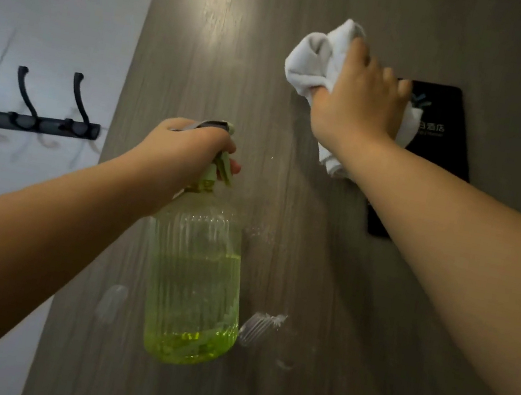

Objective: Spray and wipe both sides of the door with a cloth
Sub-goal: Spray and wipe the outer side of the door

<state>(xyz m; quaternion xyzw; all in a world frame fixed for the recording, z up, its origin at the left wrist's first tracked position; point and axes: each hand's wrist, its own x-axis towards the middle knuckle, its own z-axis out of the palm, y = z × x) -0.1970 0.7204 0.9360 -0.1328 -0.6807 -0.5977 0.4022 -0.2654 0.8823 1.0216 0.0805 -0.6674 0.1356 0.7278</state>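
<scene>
Two hands at work: both are busy in the head view, each with its own tool, so that spraying and wiping can follow one another without putting anything down.
Door: the grey wood-grain panel fills the view from 12 o'clock down to 6 o'clock; this is the face being cleaned, and the other face is not visible.
Left hand: its grip is closed around the neck of the spray bottle, with one finger at the trigger, near the middle of the view; the nozzle points at the door, I judge to wet the part below.
Bottle content: green liquid lies low in the ribbed clear body, so it hangs heavy under the hand.
Right hand: at about 1 o'clock it presses the white cloth flat on the door, fingers curled over the bunched fabric to keep it from slipping.
Black plate: it sits just beside the cloth, toward 2 o'clock, partly hidden by the forearm.
Wet marks: small droplets and streaks show at 5 o'clock of the bottle, not yet wiped.
Hook rack: on the white wall at 9 o'clock, well apart.
</scene>
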